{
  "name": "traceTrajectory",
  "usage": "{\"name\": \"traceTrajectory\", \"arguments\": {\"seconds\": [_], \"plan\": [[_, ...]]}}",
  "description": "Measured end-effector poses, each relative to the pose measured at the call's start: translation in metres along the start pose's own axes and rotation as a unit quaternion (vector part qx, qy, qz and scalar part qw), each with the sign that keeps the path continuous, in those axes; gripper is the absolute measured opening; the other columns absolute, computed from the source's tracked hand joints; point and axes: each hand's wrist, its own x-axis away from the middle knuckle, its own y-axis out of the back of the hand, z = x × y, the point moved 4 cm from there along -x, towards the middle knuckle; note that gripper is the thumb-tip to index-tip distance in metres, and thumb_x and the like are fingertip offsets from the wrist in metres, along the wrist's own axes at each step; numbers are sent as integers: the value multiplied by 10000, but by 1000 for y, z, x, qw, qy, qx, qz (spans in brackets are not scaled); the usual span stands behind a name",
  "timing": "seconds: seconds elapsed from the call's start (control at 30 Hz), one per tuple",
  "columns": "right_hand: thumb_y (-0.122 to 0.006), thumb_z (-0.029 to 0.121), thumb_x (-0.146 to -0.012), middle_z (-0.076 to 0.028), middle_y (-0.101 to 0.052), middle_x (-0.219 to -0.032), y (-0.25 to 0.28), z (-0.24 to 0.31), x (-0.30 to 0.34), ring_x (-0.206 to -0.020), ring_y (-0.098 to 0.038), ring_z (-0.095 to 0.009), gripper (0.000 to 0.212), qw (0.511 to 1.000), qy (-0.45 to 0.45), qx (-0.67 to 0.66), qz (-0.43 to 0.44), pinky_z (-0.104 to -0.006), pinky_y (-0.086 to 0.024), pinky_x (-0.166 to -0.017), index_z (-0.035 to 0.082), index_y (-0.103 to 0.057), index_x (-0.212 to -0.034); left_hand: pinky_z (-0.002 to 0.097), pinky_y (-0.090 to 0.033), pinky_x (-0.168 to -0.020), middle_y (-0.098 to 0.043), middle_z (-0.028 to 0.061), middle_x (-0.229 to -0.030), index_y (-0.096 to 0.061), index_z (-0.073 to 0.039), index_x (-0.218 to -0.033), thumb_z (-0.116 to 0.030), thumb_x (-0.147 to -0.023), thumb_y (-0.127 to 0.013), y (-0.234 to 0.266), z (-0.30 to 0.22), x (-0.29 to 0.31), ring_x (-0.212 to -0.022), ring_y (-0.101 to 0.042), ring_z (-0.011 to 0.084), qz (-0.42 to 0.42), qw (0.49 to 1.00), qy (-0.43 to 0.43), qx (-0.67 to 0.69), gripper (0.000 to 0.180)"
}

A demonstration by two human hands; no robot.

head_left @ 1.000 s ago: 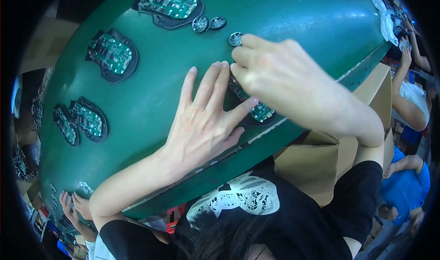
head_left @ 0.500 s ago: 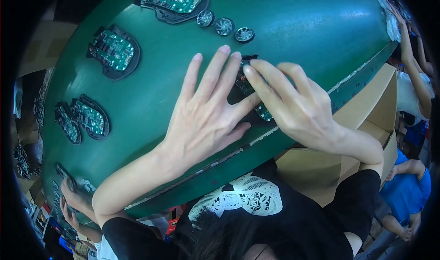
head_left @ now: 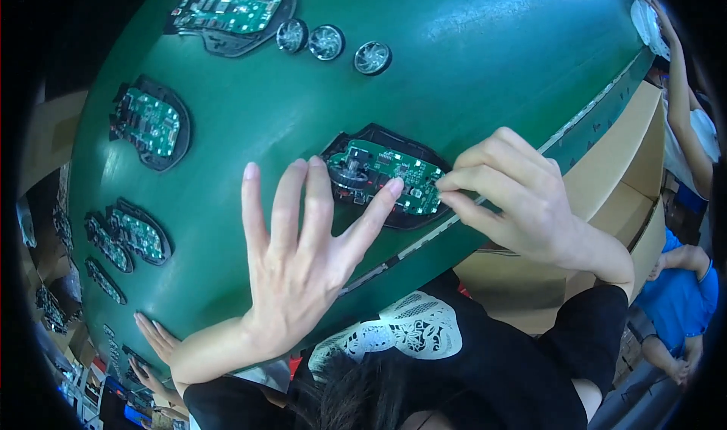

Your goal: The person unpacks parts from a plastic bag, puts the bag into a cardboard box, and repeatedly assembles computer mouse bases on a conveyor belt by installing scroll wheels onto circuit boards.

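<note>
In front of me a computer mouse base (head_left: 386, 136) lies on the green work surface (head_left: 250, 119), with a green circuit board (head_left: 413, 171) set in it. A dark scroll wheel (head_left: 348, 174) sits at the board's left end. My left hand (head_left: 299, 267) is open, fingers spread, its thumb resting on the board's middle and its fingertips just left of the base. At the board's right end my right hand (head_left: 519, 195) pinches with thumb and index finger. Whatever is between those fingertips, if anything, is too small to make out.
Three loose scroll wheels (head_left: 326, 43) lie ahead. More mouse bases with boards (head_left: 151, 123) are spread along the left. An open cardboard box (head_left: 522, 286) stands by the right edge of the surface. Co-workers' hands (head_left: 155, 339) show at lower left; a person in blue (head_left: 681, 301) is at right.
My left hand has shifted left and down, uncovering the mouse base. My right hand has moved down to the board's right end. Bases and loose wheels appear further left.
</note>
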Motion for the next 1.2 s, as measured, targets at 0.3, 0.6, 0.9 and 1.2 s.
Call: {"name": "traceTrajectory", "arguments": {"seconds": [0.3, 0.6, 0.9, 1.2], "plan": [[-805, 82, -720, -17, -605, -852, -11, 5, -2, -752, -588, -172, 193, 999, -17, -14, 27, -301, -488, -485, 71, -680, -867, 663, -375, -1067, -557, 206, -1189, -518, -351, -1452, -181, -853, -574, -1, -1, -2, -1148, -539, 338, -3, 1000, -1, 24, 626], [-785, 49, -708, -23, -599, -787, -15, 11, -8, -722, -599, -175, 159, 999, -10, 30, 4, -312, -489, -491, 66, -669, -816, 662, -373, -1074, -554, 216, -1189, -531, -287, -1441, -175, -844, -581, -3, -3, -4, -1179, -522, 354, -31, 999, -9, 32, 609], [-798, 193, -725, -14, -613, -901, -15, 31, 3, -822, -611, -154, 265, 983, 91, 157, 8, -267, -515, -489, 55, -699, -928, 661, -345, -1098, -543, 211, -1190, -506, -289, -1455, -225, -795, -696, 5, 6, 1, -1188, -506, 356, -35, 998, -4, 45, 690], [-813, 307, -693, -50, -604, -1068, -26, 8, 25, -889, -602, -154, 496, 956, 72, 281, -44, -240, -544, -506, 22, -698, -1082, 501, -378, -1094, -565, 160, -1259, -582, -225, -1404, -192, -796, -789, 52, 53, -42, -1232, -499, 370, -76, 995, 35, 52, 643]]}}
